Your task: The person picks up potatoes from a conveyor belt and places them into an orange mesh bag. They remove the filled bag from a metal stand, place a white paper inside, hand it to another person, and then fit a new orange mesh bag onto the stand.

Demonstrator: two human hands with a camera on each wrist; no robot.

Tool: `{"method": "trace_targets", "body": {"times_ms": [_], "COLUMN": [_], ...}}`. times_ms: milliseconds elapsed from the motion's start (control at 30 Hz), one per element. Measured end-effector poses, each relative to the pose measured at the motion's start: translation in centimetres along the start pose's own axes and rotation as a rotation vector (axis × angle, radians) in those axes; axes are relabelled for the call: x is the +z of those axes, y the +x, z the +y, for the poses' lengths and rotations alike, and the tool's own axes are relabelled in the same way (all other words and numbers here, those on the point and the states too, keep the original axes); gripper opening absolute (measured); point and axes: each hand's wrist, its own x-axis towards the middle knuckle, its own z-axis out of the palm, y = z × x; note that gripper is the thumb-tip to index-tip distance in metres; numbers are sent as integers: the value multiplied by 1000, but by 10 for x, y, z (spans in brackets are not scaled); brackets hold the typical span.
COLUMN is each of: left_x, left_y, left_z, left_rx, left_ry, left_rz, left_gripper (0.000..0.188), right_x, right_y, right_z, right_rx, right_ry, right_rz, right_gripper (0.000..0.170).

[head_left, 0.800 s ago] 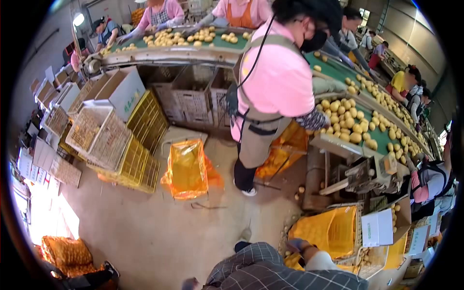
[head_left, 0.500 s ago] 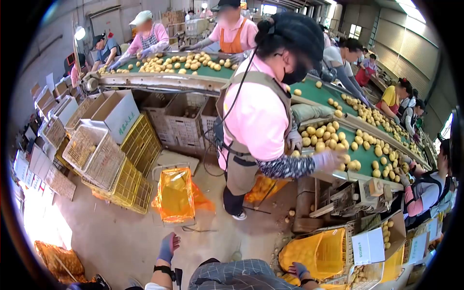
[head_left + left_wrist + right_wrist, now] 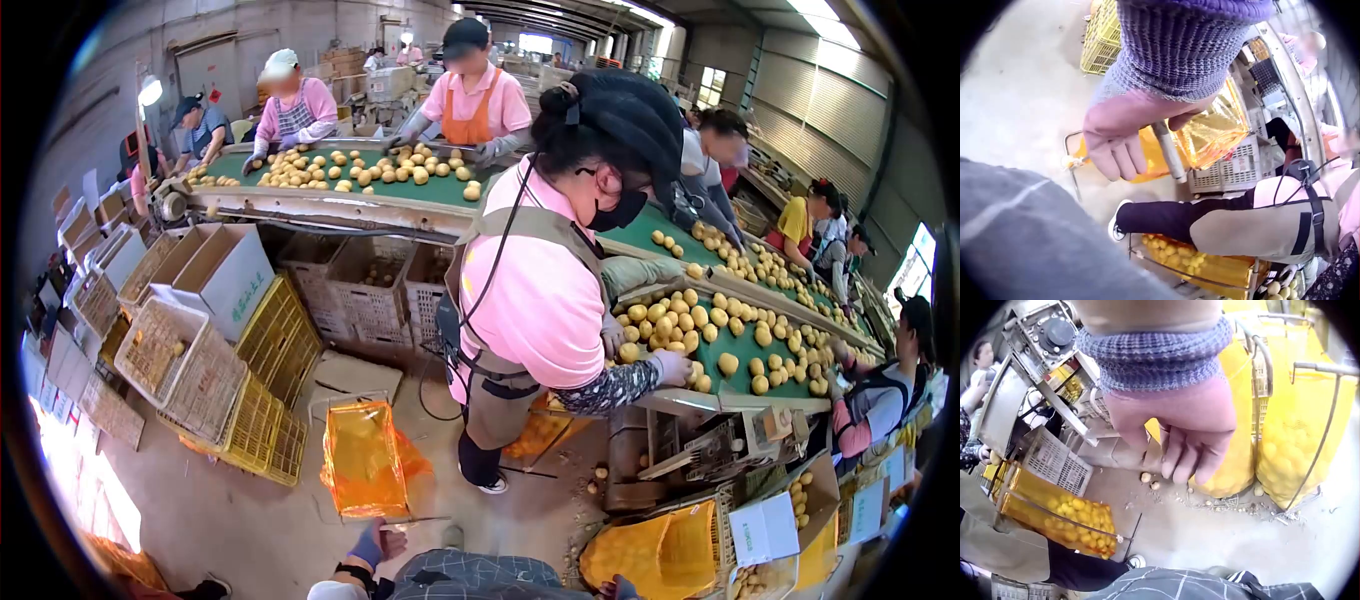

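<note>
My left hand (image 3: 380, 545), gloved, hangs beside an orange mesh bag (image 3: 365, 460) on a metal stand. In the left wrist view this hand (image 3: 1129, 125) has loosely bent fingers pointing down; a grey bar (image 3: 1169, 153) shows between thumb and fingers, with no visible grip on it. My right hand (image 3: 622, 588) is low at the frame's bottom, near a yellow mesh bag (image 3: 650, 550) of potatoes. The right wrist view shows the right hand (image 3: 1175, 428) with relaxed fingers holding nothing, in front of a filled yellow bag (image 3: 1235, 450).
A person in pink (image 3: 530, 300) stands ahead, hands at potatoes on a green conveyor (image 3: 725, 350). Stacked yellow crates (image 3: 265, 390) and open cartons (image 3: 225, 280) are at left. Another filled bag (image 3: 1069, 519) sits by that person's legs. Loose potatoes (image 3: 1146, 477) lie on the floor.
My left hand has come into the head view and now appears beside the orange bag's stand. My right hand has dropped lower in view. The head view has tilted up towards the conveyor.
</note>
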Motion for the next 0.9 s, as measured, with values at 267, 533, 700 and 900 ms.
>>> {"method": "trace_targets", "body": {"times_ms": [267,533,700,900], "left_x": [-4,-11,-10,1], "left_y": [47,69,65,21], "left_z": [4,-10,-29,-47], "left_rx": [-7,134,388,403], "left_ry": [-83,-114,152,808], "left_rz": [-23,-9,59,9], "left_gripper": [50,63,50,25], "right_x": [125,120,76,27], "right_y": [-56,-32,-42,-60], "right_z": [-49,-59,-55,-34], "right_rx": [108,63,83,84], "right_ry": [-245,-218,-171,102], "right_rz": [-46,-302,-166,-131], "right_gripper": [13,16,16,27]}}
